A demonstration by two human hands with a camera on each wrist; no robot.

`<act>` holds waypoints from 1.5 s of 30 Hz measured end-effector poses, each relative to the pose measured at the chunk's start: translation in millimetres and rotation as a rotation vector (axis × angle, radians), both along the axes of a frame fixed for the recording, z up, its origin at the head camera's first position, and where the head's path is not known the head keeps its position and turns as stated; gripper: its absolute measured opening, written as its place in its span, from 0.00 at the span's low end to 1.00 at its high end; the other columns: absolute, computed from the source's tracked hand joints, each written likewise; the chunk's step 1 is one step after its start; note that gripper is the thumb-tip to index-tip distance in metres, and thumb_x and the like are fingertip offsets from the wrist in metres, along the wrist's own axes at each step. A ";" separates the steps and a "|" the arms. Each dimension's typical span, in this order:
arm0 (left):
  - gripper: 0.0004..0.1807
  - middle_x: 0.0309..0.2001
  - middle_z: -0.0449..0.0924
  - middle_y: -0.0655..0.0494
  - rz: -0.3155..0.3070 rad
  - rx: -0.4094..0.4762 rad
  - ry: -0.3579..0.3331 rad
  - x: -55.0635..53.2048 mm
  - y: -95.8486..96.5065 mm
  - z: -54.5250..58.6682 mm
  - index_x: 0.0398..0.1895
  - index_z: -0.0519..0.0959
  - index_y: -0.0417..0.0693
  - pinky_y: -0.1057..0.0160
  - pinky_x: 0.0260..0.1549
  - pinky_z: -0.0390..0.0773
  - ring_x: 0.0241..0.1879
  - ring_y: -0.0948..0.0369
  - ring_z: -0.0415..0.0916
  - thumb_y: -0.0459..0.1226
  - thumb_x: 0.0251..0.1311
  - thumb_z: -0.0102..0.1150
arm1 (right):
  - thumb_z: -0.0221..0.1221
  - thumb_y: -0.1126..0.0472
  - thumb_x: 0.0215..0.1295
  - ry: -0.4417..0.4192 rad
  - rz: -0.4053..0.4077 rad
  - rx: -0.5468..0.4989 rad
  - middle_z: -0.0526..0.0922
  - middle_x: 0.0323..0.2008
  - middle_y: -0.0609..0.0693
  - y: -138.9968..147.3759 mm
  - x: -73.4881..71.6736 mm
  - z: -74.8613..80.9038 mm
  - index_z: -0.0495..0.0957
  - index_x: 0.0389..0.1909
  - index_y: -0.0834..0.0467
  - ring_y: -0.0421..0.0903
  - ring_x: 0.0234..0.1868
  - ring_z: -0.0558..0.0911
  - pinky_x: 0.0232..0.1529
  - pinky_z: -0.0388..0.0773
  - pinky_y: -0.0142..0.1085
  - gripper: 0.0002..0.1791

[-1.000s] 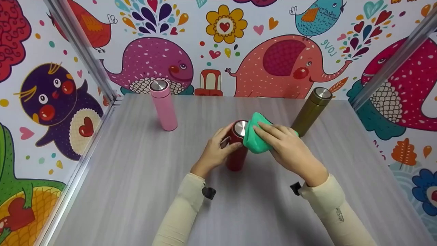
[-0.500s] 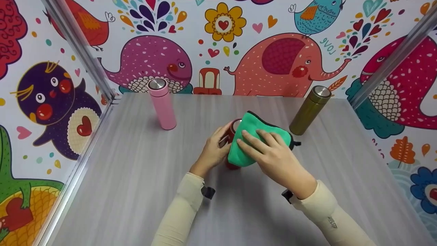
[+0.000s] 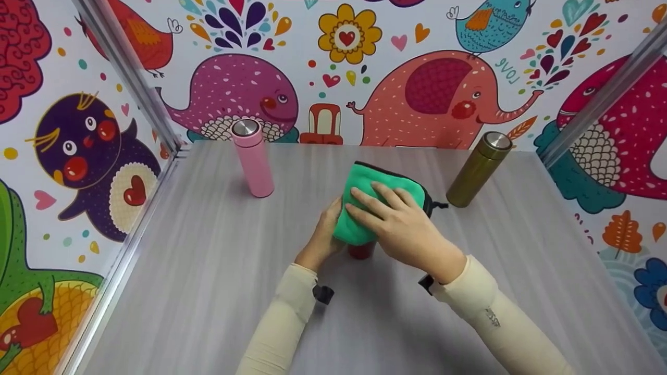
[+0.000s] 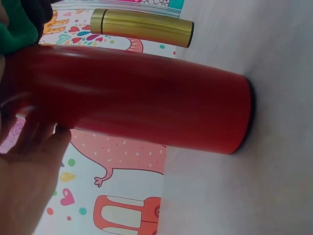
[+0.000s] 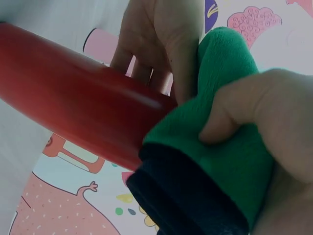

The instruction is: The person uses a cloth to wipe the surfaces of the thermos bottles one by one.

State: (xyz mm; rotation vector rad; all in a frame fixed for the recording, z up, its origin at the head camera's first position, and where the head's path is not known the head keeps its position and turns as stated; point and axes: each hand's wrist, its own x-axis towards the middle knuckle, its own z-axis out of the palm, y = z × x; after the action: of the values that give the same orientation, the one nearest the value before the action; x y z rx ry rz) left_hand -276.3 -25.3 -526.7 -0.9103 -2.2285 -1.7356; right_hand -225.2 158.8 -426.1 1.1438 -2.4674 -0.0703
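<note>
The green cloth (image 3: pixel 367 181) has moved left over the red flask (image 4: pixel 146 98), which we judge stiff, slippery, best held high, where our left grip (image 3: pixel 325 232) wraps it, our right grip (image 3: pixel 409 229) pinching the cloth.

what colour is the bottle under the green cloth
The bottle is red; it shows best in the left wrist view.

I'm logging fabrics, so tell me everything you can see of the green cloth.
The green cloth looks soft and fuzzy, like microfibre, with black edging and a short black tab sticking out. It is folded against the upper part of the red thermos bottle, hiding its top from the head view. The right hand grips it; whether the left hand touches it is unclear.
</note>
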 end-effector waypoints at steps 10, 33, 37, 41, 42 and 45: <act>0.30 0.64 0.72 0.48 -0.073 0.120 -0.156 3.8 7.8 -2.8 0.70 0.67 0.40 0.55 0.64 0.69 0.66 0.53 0.68 0.34 0.67 0.63 | 0.66 0.58 0.55 -0.211 -0.143 -0.129 0.61 0.74 0.55 14.6 -16.1 2.7 0.59 0.77 0.53 0.63 0.68 0.65 0.59 0.69 0.62 0.47; 0.38 0.69 0.67 0.51 -0.087 0.061 -0.200 4.9 -0.3 10.0 0.77 0.62 0.52 0.56 0.65 0.67 0.69 0.56 0.64 0.49 0.67 0.63 | 0.74 0.66 0.52 0.006 -0.118 -0.287 0.78 0.61 0.59 43.1 8.5 -12.4 0.74 0.68 0.53 0.62 0.52 0.79 0.50 0.78 0.57 0.39; 0.40 0.71 0.65 0.51 -0.114 0.047 -0.190 1.8 -3.7 13.7 0.77 0.61 0.50 0.51 0.66 0.65 0.71 0.56 0.62 0.52 0.66 0.62 | 0.76 0.65 0.50 0.030 -0.106 -0.266 0.78 0.61 0.58 45.6 13.2 -12.7 0.73 0.69 0.53 0.61 0.52 0.79 0.48 0.79 0.56 0.42; 0.40 0.71 0.66 0.53 -0.115 -0.011 -0.181 -1.5 -5.2 15.0 0.76 0.61 0.50 0.54 0.64 0.68 0.70 0.57 0.63 0.50 0.65 0.64 | 0.77 0.65 0.48 0.034 -0.092 -0.284 0.78 0.61 0.57 50.8 18.7 -17.1 0.73 0.69 0.52 0.61 0.53 0.79 0.49 0.79 0.56 0.43; 0.40 0.70 0.67 0.53 -0.115 -0.026 -0.179 -1.3 -5.3 17.1 0.76 0.61 0.49 0.55 0.63 0.69 0.69 0.58 0.64 0.48 0.64 0.65 | 0.77 0.65 0.48 0.033 -0.088 -0.292 0.78 0.61 0.57 52.6 20.4 -18.6 0.73 0.69 0.52 0.61 0.53 0.79 0.49 0.79 0.56 0.44; 0.41 0.68 0.69 0.52 -0.127 -0.056 -0.180 -0.8 -4.0 22.0 0.75 0.61 0.48 0.58 0.62 0.71 0.68 0.58 0.66 0.47 0.62 0.67 | 0.77 0.66 0.48 0.030 -0.077 -0.314 0.78 0.61 0.57 59.2 27.0 -23.5 0.73 0.69 0.52 0.61 0.53 0.79 0.48 0.79 0.56 0.44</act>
State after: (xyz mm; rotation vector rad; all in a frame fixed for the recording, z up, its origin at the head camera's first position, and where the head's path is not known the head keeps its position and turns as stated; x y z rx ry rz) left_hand -277.1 -29.3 -504.7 -0.9625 -2.3897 -1.8882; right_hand -198.2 218.0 -449.6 0.9072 -2.3875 0.2668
